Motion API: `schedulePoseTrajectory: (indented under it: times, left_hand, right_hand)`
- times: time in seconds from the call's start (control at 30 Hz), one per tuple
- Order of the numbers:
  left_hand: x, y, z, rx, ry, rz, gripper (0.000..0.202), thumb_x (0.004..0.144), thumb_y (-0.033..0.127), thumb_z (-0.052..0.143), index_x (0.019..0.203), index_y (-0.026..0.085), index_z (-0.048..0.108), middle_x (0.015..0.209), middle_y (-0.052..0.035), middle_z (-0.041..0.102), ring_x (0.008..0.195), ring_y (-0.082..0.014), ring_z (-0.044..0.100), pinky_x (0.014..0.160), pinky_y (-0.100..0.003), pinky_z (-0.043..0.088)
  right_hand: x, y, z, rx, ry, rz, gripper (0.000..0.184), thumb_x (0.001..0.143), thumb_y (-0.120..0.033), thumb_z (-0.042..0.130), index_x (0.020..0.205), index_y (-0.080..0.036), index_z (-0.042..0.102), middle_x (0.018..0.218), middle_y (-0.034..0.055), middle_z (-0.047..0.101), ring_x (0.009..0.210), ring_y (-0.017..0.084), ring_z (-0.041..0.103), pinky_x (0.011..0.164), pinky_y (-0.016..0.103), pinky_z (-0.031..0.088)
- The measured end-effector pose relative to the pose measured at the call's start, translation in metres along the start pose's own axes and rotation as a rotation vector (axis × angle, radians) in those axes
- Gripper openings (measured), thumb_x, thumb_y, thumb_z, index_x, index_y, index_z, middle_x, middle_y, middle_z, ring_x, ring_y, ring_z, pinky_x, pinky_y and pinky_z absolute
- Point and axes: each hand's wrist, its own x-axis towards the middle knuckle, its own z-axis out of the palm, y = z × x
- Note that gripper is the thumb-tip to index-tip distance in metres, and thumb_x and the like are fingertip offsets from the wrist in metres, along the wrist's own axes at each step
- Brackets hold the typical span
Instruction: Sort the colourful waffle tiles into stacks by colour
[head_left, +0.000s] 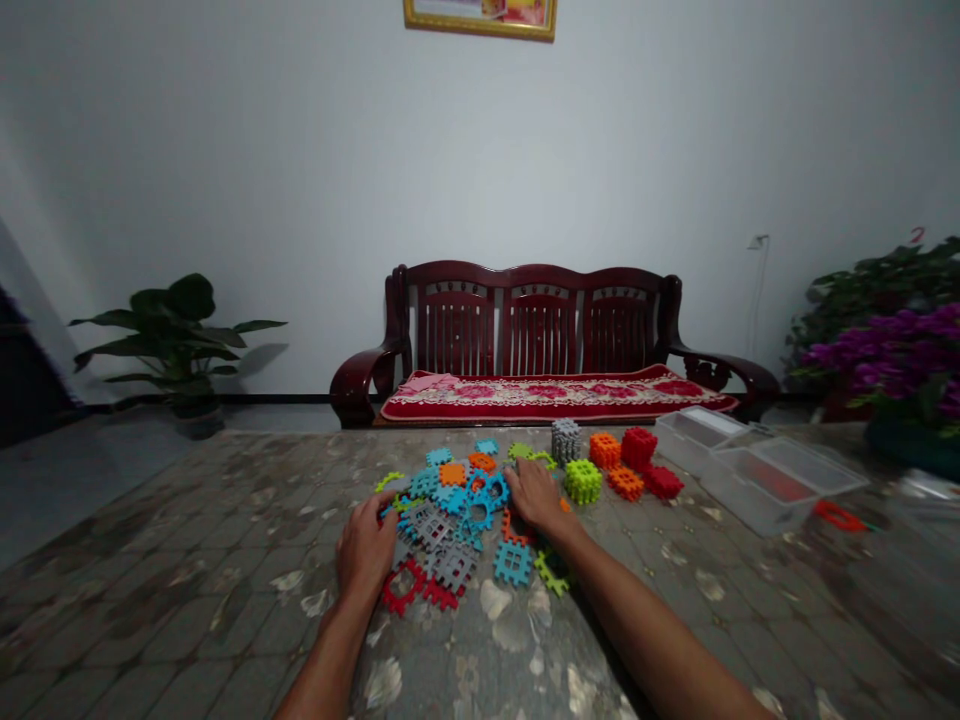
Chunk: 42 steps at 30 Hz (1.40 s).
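A loose pile of plastic interlocking tiles lies on the table, with blue tiles [480,515], grey tiles [452,563], an orange tile [453,474] and red tiles [403,588]. My left hand [364,548] rests against the pile's left side, its fingers loosely bent around the edge beside a bit of red; the fingertips are partly hidden. Across the pile, my right hand [534,493] reaches forward, fingers stretched down onto the right side by the blue tiles. Below its wrist lie a flat blue tile [513,563] and a green tile [553,572]. Neither hand visibly holds a tile.
Stacked tiles stand right of the pile: a grey stack [566,443], a lime stack [583,482], an orange stack [604,450] and a red stack [639,448]. Farther right sit a clear plastic box [765,495] and purple flowers [892,350]. A wooden bench [536,320] stands behind the table.
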Motion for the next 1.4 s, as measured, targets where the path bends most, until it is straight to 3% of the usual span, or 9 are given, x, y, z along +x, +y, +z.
schedulePoseTrajectory:
  times: [0.17,0.33,0.47,0.7,0.87,0.97,1.07,1.23,1.4]
  left_hand:
    - [-0.001,0.002,-0.002,0.0,0.005,-0.006,0.035,0.093,0.027,0.046,0.118,0.022,0.07,0.118,-0.0088,0.071,0.11,-0.0238,0.067,0.095,-0.033,0.05]
    - [-0.002,0.003,-0.002,0.012,0.019,-0.005,0.035,0.093,0.027,0.047,0.118,0.022,0.07,0.117,-0.0078,0.072,0.111,-0.0232,0.067,0.094,-0.031,0.05]
    - [-0.001,0.003,-0.001,0.01,0.009,-0.008,0.035,0.094,0.027,0.046,0.119,0.022,0.07,0.118,-0.0078,0.071,0.111,-0.0238,0.066,0.094,-0.033,0.051]
    - [-0.002,0.005,-0.004,-0.001,0.011,-0.018,0.035,0.092,0.026,0.047,0.117,0.023,0.071,0.117,-0.0079,0.071,0.109,-0.025,0.067,0.092,-0.034,0.052]
    - [-0.001,0.006,-0.005,-0.007,-0.012,-0.026,0.036,0.091,0.025,0.048,0.119,0.022,0.07,0.119,-0.0086,0.071,0.111,-0.0252,0.066,0.094,-0.035,0.051]
    - [-0.001,0.005,-0.003,-0.004,0.0,-0.024,0.035,0.091,0.025,0.048,0.118,0.024,0.07,0.118,-0.0078,0.071,0.11,-0.0246,0.066,0.094,-0.035,0.051]
    - [-0.001,0.004,-0.001,-0.007,0.009,-0.019,0.035,0.091,0.025,0.047,0.118,0.024,0.07,0.119,-0.0077,0.071,0.11,-0.025,0.066,0.095,-0.036,0.051]
    - [-0.001,0.003,-0.002,-0.021,-0.006,-0.014,0.037,0.092,0.027,0.045,0.12,0.022,0.069,0.12,-0.0092,0.07,0.112,-0.0273,0.065,0.095,-0.039,0.051]
    - [-0.001,0.004,-0.004,0.001,-0.01,-0.013,0.036,0.091,0.026,0.046,0.119,0.022,0.07,0.118,-0.0085,0.071,0.111,-0.0254,0.066,0.094,-0.036,0.051]
  right_hand:
    - [0.007,-0.011,-0.007,0.087,0.028,0.034,0.049,0.105,-0.038,0.028,0.141,-0.016,0.054,0.142,0.0163,0.061,0.131,0.027,0.054,0.109,0.039,0.039]
    - [0.009,0.001,-0.018,0.066,-0.002,0.175,0.046,0.103,-0.039,0.035,0.131,-0.013,0.06,0.137,0.0219,0.061,0.132,0.032,0.051,0.11,0.047,0.036]
    - [0.006,0.0,-0.011,0.106,-0.071,0.218,0.047,0.103,-0.039,0.034,0.127,-0.011,0.063,0.132,0.0228,0.064,0.13,0.031,0.054,0.112,0.045,0.035]
    - [0.006,-0.01,-0.013,0.241,-0.1,0.207,0.055,0.104,-0.036,0.027,0.146,-0.01,0.05,0.15,0.0174,0.054,0.14,0.024,0.048,0.116,0.037,0.034]
    - [-0.032,0.017,-0.021,0.284,0.021,0.094,0.058,0.101,-0.041,0.033,0.151,-0.015,0.045,0.152,0.0135,0.052,0.144,0.027,0.043,0.122,0.044,0.027]
    - [-0.06,0.028,-0.011,0.232,0.029,0.128,0.06,0.099,-0.045,0.039,0.15,-0.016,0.046,0.156,0.0144,0.046,0.148,0.031,0.035,0.123,0.049,0.025]
    - [-0.074,0.022,0.005,0.243,0.03,0.176,0.059,0.099,-0.043,0.039,0.15,-0.014,0.045,0.157,0.0167,0.043,0.148,0.031,0.034,0.123,0.049,0.025]
    - [-0.064,-0.01,0.022,0.439,0.163,0.137,0.052,0.101,-0.036,0.038,0.149,-0.019,0.046,0.149,0.0128,0.051,0.142,0.024,0.042,0.121,0.043,0.029]
    - [-0.03,-0.015,-0.006,0.339,0.168,0.126,0.048,0.094,-0.02,0.045,0.14,-0.02,0.057,0.144,0.0098,0.057,0.136,0.022,0.047,0.118,0.038,0.034]
